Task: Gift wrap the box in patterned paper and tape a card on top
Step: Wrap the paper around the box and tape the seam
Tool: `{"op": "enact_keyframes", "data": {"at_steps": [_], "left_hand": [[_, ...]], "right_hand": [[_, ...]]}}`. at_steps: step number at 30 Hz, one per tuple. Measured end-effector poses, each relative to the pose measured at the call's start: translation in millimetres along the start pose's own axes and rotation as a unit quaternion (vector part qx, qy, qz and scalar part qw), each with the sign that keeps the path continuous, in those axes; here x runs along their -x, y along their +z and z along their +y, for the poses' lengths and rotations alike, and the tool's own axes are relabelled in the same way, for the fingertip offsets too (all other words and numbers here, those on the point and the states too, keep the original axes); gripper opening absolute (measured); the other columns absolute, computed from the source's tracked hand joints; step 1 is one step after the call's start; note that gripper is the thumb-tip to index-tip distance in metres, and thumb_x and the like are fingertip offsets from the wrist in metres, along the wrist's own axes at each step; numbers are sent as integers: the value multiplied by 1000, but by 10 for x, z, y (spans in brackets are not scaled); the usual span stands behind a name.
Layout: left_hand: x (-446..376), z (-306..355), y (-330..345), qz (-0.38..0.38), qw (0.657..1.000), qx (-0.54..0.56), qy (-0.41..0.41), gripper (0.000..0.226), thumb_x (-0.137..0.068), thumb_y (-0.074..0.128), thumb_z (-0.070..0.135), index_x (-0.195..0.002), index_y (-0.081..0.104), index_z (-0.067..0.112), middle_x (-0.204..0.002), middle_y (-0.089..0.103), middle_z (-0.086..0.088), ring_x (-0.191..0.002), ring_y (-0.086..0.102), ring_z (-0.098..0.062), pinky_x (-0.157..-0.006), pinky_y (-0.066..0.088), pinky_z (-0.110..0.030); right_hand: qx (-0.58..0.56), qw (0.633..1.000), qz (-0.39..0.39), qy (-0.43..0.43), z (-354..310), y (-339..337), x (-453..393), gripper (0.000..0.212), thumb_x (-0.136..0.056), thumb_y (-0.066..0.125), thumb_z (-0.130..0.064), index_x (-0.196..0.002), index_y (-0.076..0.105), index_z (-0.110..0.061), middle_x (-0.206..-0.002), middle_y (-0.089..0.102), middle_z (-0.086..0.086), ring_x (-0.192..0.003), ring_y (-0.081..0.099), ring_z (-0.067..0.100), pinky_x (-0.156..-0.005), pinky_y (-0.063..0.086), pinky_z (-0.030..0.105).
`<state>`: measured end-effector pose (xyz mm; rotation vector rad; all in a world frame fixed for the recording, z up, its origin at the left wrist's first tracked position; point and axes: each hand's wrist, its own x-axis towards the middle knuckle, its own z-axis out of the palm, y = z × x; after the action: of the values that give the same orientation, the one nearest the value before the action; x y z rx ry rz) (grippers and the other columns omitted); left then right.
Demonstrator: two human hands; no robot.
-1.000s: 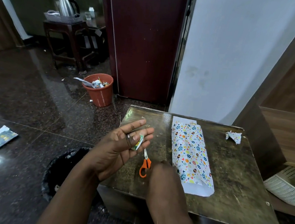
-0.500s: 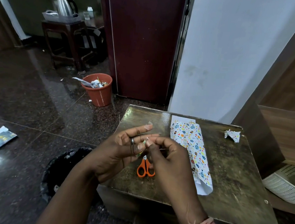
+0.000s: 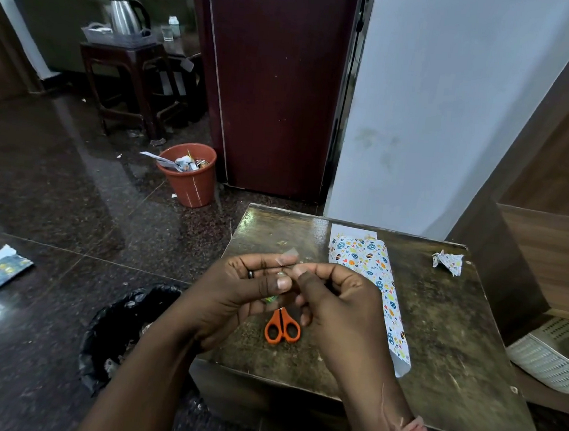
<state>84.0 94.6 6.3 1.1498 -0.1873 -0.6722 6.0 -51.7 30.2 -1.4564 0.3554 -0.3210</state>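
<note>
The box wrapped in patterned paper [image 3: 374, 271] lies lengthwise on the dark table [image 3: 444, 336], its near half hidden behind my right hand. My left hand [image 3: 235, 293] grips a small tape roll [image 3: 273, 298], mostly hidden by the fingers. A short strip of clear tape [image 3: 289, 253] sticks up from the left index fingertip. My right hand [image 3: 334, 302] meets the left above the table and pinches the tape between thumb and forefinger. Orange-handled scissors [image 3: 282, 328] lie on the table just below both hands. No card is in view.
A crumpled scrap of patterned paper [image 3: 448, 262] sits at the table's far right. On the floor stand an orange waste bin [image 3: 190, 179] and a black-lined bin [image 3: 118, 331] by the table's left edge. A white basket [image 3: 548, 365] sits at the right.
My right hand has come up from the table beside the scissors to meet my left hand. It now pinches the tape there. The left hand's fingers have curled closer round the roll.
</note>
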Motion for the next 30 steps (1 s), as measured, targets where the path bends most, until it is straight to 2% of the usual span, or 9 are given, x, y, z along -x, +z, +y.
{"op": "enact_keyframes", "data": {"at_steps": [2,5,9,13,15,18,23,27,30], "left_hand": [[-3,-3,30,8,1000,-13,18,45,-80,79,0,-124,73,7,-123,71,-23,-112,70,-31,-95,58,-39],[-12,-22,90,25,999,-18,43,48,-78,75,-4,-124,71,7,-112,75,-16,-99,74,-21,-78,61,-28],[-31,-56,88,13,998,-18,62,50,-73,82,1,-121,75,12,-119,74,-16,-108,73,-23,-82,59,-27],[-31,-60,95,12,998,-39,51,54,-78,73,0,-131,66,10,-125,73,-13,-115,71,-20,-84,58,-24],[-33,-55,91,17,998,-39,45,55,-80,71,1,-134,63,7,-127,72,-13,-117,70,-21,-88,59,-27],[-47,-50,25,53,995,-76,45,51,-82,74,7,-132,65,12,-124,74,-10,-121,68,-24,-105,53,-40],[-156,-187,-147,203,908,-352,98,54,-82,84,13,-131,66,26,-112,76,7,-108,71,-9,-97,54,-29],[-165,-264,-167,238,849,-463,87,66,-84,83,15,-144,58,27,-123,70,6,-107,62,-4,-76,37,0],[-174,-312,-174,236,828,-503,74,69,-85,82,14,-147,54,27,-128,69,3,-115,63,-12,-86,41,-19]], "right_hand": [[-50,998,7,40,13,14,-2,11,-92,71,-12,-84,77,-7,-57,62,7,-43,48,13,-43,39,22],[-113,990,10,83,68,48,-19,13,-92,69,-9,-87,77,-1,-56,57,12,-45,44,17,-42,34,27],[-142,984,21,103,145,72,-41,15,-93,67,-8,-83,75,-1,-58,56,14,-46,45,20,-43,35,26],[-138,984,19,111,156,44,-46,13,-92,69,-6,-82,77,-8,-60,58,17,-45,47,19,-43,40,26],[-123,986,9,109,143,44,-35,12,-92,70,-8,-97,74,-18,-63,59,15,-45,48,17,-42,41,26],[-109,989,17,99,98,2,-47,39,-97,66,-9,-128,55,-30,-69,63,12,-44,50,14,-38,42,25],[-101,991,1,85,-35,-77,-46,25,-98,64,-9,-123,61,-15,-72,61,12,-43,49,14,-35,37,23],[-86,992,-16,88,-31,-56,-33,16,-98,64,-9,-113,64,-8,-65,60,7,-42,48,14,-35,34,21],[-63,994,-29,81,-31,-51,-27,10,-98,64,-9,-107,67,-9,-63,61,4,-43,48,15,-36,33,21]]}}
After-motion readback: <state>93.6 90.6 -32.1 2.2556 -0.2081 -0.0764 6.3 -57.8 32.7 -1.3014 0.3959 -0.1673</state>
